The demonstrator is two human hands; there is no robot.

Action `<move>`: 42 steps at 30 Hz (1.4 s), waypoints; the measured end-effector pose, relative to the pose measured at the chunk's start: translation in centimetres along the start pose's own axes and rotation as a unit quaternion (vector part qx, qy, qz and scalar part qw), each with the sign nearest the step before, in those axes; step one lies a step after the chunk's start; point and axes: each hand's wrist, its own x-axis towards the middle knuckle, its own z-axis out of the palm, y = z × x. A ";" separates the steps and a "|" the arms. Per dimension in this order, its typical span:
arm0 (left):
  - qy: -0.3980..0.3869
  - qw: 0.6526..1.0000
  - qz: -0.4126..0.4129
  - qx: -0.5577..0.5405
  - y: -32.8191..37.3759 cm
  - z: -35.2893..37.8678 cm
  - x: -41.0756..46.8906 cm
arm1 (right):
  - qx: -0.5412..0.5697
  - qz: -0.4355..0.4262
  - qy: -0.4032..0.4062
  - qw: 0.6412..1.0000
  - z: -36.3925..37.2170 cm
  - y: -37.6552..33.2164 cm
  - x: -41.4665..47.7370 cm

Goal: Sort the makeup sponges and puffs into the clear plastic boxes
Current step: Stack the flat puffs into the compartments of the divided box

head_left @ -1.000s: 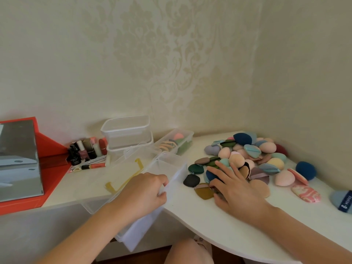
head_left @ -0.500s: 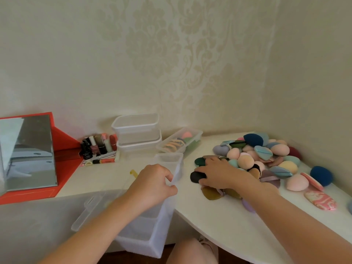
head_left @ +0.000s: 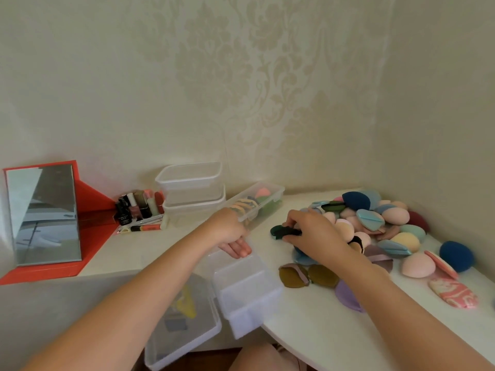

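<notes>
**Dark puff: edge pinch, light load**

1. The right grip (head_left: 316,234) is closed narrowly on a dark puff (head_left: 284,232), thumb and fingertips pinching its near edge. The puff sits at the left fringe of the pile (head_left: 375,220); whether it is off the bench (head_left: 308,330) cannot be told.
2. The left grip (head_left: 230,232) hooks its curled fingers (head_left: 238,250) over the far rim of the open box (head_left: 246,285). The box's near end overhangs the bench edge.
3. Handling, judged by appearance:
   - The puff is likely thin, soft and very light. It probably flexes under a pinch and should take no harm from squeezing or dropping.
   - An edge pinch should suffice. A pinch at the flat centre would probably drag neighbouring puffs along.
   - The box looks stiff, light and smooth, so it could slide or tip off the edge. Keep the left grip on its rim.
4. Two olive puffs (head_left: 294,275) lie just right of the box. A clear lid (head_left: 184,325) lies lower left. A filled box (head_left: 281,194) stands beyond the left grip.
</notes>
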 end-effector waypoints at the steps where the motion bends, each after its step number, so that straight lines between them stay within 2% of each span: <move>1: -0.014 0.999 0.001 -0.032 0.0 -0.3 0.2 | 0.006 0.000 0.018 1.000 -0.4 -0.2 -0.1; 4: -0.033 0.996 0.013 -0.076 -0.2 -0.8 0.4 | 0.058 -0.021 0.046 0.997 -1.6 -1.1 -0.7; 7: -0.003 0.996 0.038 -0.077 -0.5 -0.8 0.5 | 0.226 -0.088 -0.045 0.969 -2.8 -1.7 -1.7; 9: 0.028 0.996 0.053 -0.065 -0.7 -0.7 0.3 | 0.256 -0.126 -0.114 0.952 -3.3 -1.9 -2.1; 12: 0.067 0.993 0.089 -0.029 -1.5 -0.3 0.1 | 0.181 -0.149 -0.169 0.957 -3.4 -1.8 -2.6; 16: 0.079 0.985 0.149 0.037 -3.0 0.5 -0.8 | 0.098 -0.179 -0.190 0.960 -3.5 -2.3 -3.0; 20: 0.033 0.971 0.228 0.064 -3.8 0.7 -3.3 | 0.068 -0.165 -0.149 0.973 -3.4 -3.1 -3.2; 22: -0.002 0.968 0.238 0.077 -4.1 0.4 -4.8 | 0.056 -0.168 -0.143 0.974 -3.4 -3.5 -3.3; 25: -0.055 0.955 0.226 0.184 -4.6 0.6 -6.6 | 0.009 -0.181 -0.158 0.971 -3.1 -3.8 -3.5; 27: -0.041 0.940 0.238 0.242 -5.0 1.4 -7.0 | 0.003 -0.160 -0.186 0.969 -3.2 -3.9 -3.7; 30: -0.012 0.929 0.265 0.256 -5.5 2.6 -6.4 | 0.095 -0.106 -0.226 0.964 -4.6 -3.7 -3.9; 32: -0.017 0.924 0.273 0.267 -5.6 3.1 -5.8 | 0.181 -0.050 -0.163 0.969 -6.2 -2.6 -3.5; 34: -0.022 0.921 0.277 0.272 -6.0 3.3 -5.5 | 0.224 0.032 -0.046 0.973 -7.4 -0.2 -2.7; 36: -0.027 0.926 0.273 0.260 -6.2 3.4 -5.4 | 0.110 0.131 0.036 0.985 -8.2 2.9 -2.0; 38: -0.025 0.928 0.270 0.255 -6.4 3.5 -5.4 | 0.002 0.221 0.012 0.975 -8.8 5.5 -2.1; 40: -0.021 0.924 0.273 0.266 -6.4 3.6 -5.4 | 0.029 0.277 -0.048 0.959 -9.3 7.1 -2.5; 42: -0.022 0.919 0.276 0.281 -6.3 3.7 -5.4 | 0.080 0.295 -0.077 0.949 -9.5 7.6 -2.9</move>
